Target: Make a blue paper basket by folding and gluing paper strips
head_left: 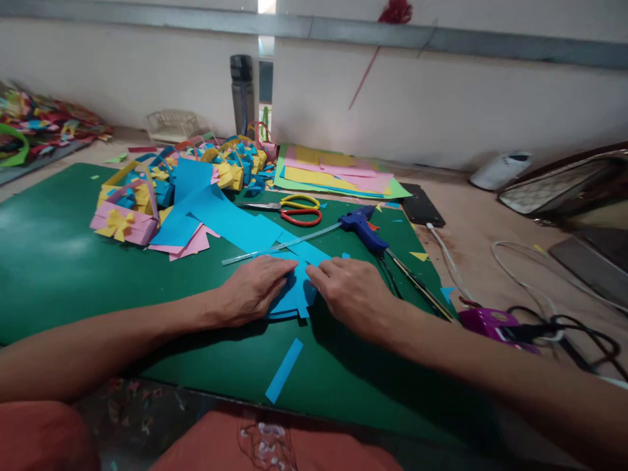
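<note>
Blue paper lies on a green mat, near its front edge, beneath a person's two hands. The left hand rests over the piece with fingers bent together; the right hand, fingers curled, meets it from the other side, though whether either grips the paper cannot be told. Just beyond sit a blue glue gun with a clear glue stick and scissors. Small paper baskets stand farther left, while a loose blue strip lies nearer the person.
</note>
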Demonstrator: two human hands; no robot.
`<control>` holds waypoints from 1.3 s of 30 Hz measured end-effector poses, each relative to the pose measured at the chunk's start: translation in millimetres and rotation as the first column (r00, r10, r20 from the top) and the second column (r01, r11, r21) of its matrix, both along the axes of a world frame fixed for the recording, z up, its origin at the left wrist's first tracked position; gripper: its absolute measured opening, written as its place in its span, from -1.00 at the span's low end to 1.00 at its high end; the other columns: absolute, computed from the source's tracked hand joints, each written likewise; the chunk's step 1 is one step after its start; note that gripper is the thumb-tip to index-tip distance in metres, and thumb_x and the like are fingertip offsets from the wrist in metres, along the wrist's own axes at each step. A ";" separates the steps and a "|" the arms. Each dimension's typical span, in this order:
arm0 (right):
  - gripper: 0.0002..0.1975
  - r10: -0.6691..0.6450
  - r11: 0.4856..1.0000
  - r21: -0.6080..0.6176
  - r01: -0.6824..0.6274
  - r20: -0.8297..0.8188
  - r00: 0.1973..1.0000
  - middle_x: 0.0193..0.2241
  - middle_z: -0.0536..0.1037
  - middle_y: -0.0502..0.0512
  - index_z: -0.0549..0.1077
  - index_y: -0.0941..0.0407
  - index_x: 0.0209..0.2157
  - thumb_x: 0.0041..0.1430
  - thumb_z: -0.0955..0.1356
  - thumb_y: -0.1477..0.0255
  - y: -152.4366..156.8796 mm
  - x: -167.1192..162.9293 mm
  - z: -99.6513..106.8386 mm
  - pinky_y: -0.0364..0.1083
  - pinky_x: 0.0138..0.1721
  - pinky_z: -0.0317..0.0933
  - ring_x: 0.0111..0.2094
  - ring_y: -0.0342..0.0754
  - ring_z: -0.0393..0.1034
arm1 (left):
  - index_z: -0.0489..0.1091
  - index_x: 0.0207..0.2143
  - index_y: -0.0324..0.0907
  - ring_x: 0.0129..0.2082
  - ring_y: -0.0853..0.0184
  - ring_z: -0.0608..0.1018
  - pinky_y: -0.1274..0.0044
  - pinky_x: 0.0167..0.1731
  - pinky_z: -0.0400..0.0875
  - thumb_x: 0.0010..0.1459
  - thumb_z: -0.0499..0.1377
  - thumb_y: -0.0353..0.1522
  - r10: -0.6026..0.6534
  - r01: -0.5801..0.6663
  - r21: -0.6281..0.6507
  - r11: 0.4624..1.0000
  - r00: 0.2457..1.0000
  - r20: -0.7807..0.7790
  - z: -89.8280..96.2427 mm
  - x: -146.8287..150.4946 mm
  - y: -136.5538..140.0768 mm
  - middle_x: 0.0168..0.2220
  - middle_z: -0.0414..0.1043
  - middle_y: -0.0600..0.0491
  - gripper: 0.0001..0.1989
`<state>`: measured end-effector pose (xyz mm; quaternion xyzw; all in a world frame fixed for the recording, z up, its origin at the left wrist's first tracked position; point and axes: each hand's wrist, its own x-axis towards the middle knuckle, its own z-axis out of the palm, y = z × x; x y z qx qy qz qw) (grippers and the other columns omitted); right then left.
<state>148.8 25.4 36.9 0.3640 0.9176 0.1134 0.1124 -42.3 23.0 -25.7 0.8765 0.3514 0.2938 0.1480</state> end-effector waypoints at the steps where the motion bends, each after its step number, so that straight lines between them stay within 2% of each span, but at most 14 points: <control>1: -0.81 0.005 1.000 0.000 -0.005 -0.001 1.000 -0.40 0.53 0.15 0.42 0.19 -0.24 0.11 0.26 0.63 -6.9 4.5 -2.5 -0.10 -0.46 0.01 -0.36 0.01 0.40 | 0.27 -0.02 -0.28 -0.14 0.24 0.46 0.35 -0.10 0.37 0.26 -0.12 -0.37 0.004 -0.004 0.010 1.000 1.000 -0.003 0.0 0.5 -0.5 -0.12 0.45 -0.13 -0.68; 5: -0.74 0.024 0.999 0.045 -0.025 0.006 1.000 -0.31 0.52 0.18 0.40 0.21 -0.16 0.09 0.27 0.64 -20.3 14.6 -12.9 -0.07 -0.43 0.05 -0.35 0.03 0.38 | 0.26 0.01 -0.31 -0.14 0.23 0.46 0.35 -0.08 0.35 0.26 -0.11 -0.38 0.007 -0.006 0.017 1.000 0.999 -0.034 0.3 0.3 -1.1 -0.11 0.45 -0.15 -0.66; 9: -0.77 0.067 0.990 0.133 -0.054 -0.090 0.994 -0.32 0.51 0.20 0.40 0.23 -0.16 0.15 0.23 0.61 -18.2 17.5 -27.9 -0.07 -0.41 0.07 -0.34 0.03 0.36 | 0.20 0.08 -0.26 -0.13 0.25 0.46 0.35 -0.07 0.35 0.25 -0.10 -0.37 0.025 -0.025 0.017 1.000 0.999 -0.027 0.1 -1.1 -0.6 -0.10 0.45 -0.11 -0.63; 16: -0.83 0.220 0.953 0.268 -0.141 -0.292 0.931 -0.34 0.52 0.16 0.43 0.19 -0.34 0.16 0.21 0.58 -7.9 22.5 -47.7 -0.10 -0.42 0.09 -0.38 -0.03 0.33 | 0.29 0.00 -0.26 -0.03 0.23 0.44 0.31 0.03 0.28 0.25 -0.08 -0.29 0.015 -0.013 0.025 1.000 0.997 -0.081 5.3 -3.2 -3.1 -0.05 0.44 -0.12 -0.63; 20: -0.76 0.260 0.937 0.328 -0.118 -0.432 0.864 -0.34 0.53 0.17 0.43 0.21 -0.37 0.17 0.16 0.62 -5.5 26.5 -42.5 -0.12 -0.36 0.15 -0.36 -0.06 0.35 | 0.29 0.01 -0.26 0.03 0.14 0.41 0.18 0.05 0.22 0.16 0.02 -0.21 -0.077 0.082 0.038 0.996 0.991 -0.109 13.3 -4.6 -7.0 0.00 0.40 -0.17 -0.57; 23: -0.77 0.274 0.940 0.323 -0.110 -0.523 0.807 -0.32 0.54 0.18 0.44 0.22 -0.36 0.19 0.17 0.59 -7.0 27.8 -34.5 -0.12 -0.28 0.20 -0.31 -0.07 0.37 | 0.29 0.03 -0.25 0.06 0.12 0.39 0.15 0.08 0.17 0.13 0.06 -0.27 -0.142 0.144 0.014 0.989 0.984 -0.104 21.5 -5.1 -9.6 0.03 0.37 -0.17 -0.57; 27: -0.82 0.297 0.938 0.330 -0.106 -0.608 0.736 -0.34 0.55 0.18 0.43 0.20 -0.38 0.20 0.21 0.53 -11.1 26.3 -23.9 -0.09 -0.22 0.24 -0.27 -0.05 0.41 | 0.30 0.04 -0.25 0.05 0.19 0.41 0.28 0.08 0.25 0.16 0.01 -0.36 -0.203 0.203 -0.122 0.971 0.979 0.016 36.1 -5.7 -12.7 0.02 0.39 -0.13 -0.61; 29: -0.85 0.335 0.926 0.359 -0.116 -0.643 0.689 -0.37 0.55 0.18 0.42 0.19 -0.39 0.19 0.23 0.54 -12.9 25.2 -19.4 -0.08 -0.24 0.26 -0.29 -0.05 0.42 | 0.33 0.03 -0.22 0.01 0.22 0.44 0.35 0.02 0.32 0.17 -0.01 -0.38 -0.189 0.202 -0.184 0.962 0.978 0.086 42.1 -5.8 -14.3 -0.01 0.42 -0.10 -0.62; 31: -0.88 0.400 0.899 0.418 -0.134 -0.656 0.640 -0.40 0.55 0.18 0.40 0.19 -0.38 0.16 0.24 0.57 -14.7 24.4 -15.5 -0.08 -0.26 0.27 -0.30 -0.06 0.42 | 0.36 0.01 -0.18 -0.02 0.24 0.47 0.37 -0.01 0.35 0.17 0.00 -0.42 -0.164 0.187 -0.190 0.964 0.978 0.127 44.8 -5.7 -15.6 -0.04 0.46 -0.07 -0.64; 34: -0.92 0.524 0.830 0.522 -0.196 -0.608 0.597 -0.40 0.55 0.20 0.39 0.20 -0.37 0.11 0.27 0.61 -19.3 23.6 -11.3 -0.07 -0.26 0.28 -0.31 -0.06 0.43 | 0.40 -0.05 -0.17 -0.05 0.26 0.50 0.38 -0.05 0.40 0.15 0.03 -0.46 -0.158 0.173 -0.087 0.981 0.975 0.154 41.6 -5.3 -16.0 -0.07 0.48 -0.09 -0.67; 36: -0.91 0.572 0.795 0.562 -0.228 -0.568 0.592 -0.39 0.56 0.19 0.39 0.19 -0.35 0.10 0.28 0.61 -23.1 23.3 -9.8 -0.05 -0.23 0.28 -0.31 -0.07 0.43 | 0.43 -0.10 -0.18 -0.08 0.26 0.52 0.39 -0.09 0.43 0.14 0.04 -0.46 -0.177 0.170 0.059 0.984 0.974 0.142 36.8 -5.3 -15.4 -0.09 0.49 -0.12 -0.70; 39: -0.90 0.589 0.783 0.570 -0.249 -0.552 0.589 -0.35 0.57 0.15 0.36 0.16 -0.28 0.13 0.30 0.55 -25.8 23.8 -10.0 -0.03 -0.17 0.27 -0.30 -0.08 0.45 | 0.43 -0.11 -0.19 -0.12 0.27 0.54 0.39 -0.12 0.46 0.13 0.06 -0.48 -0.218 0.175 0.308 0.935 0.970 0.108 32.2 -6.6 -14.5 -0.13 0.51 -0.13 -0.72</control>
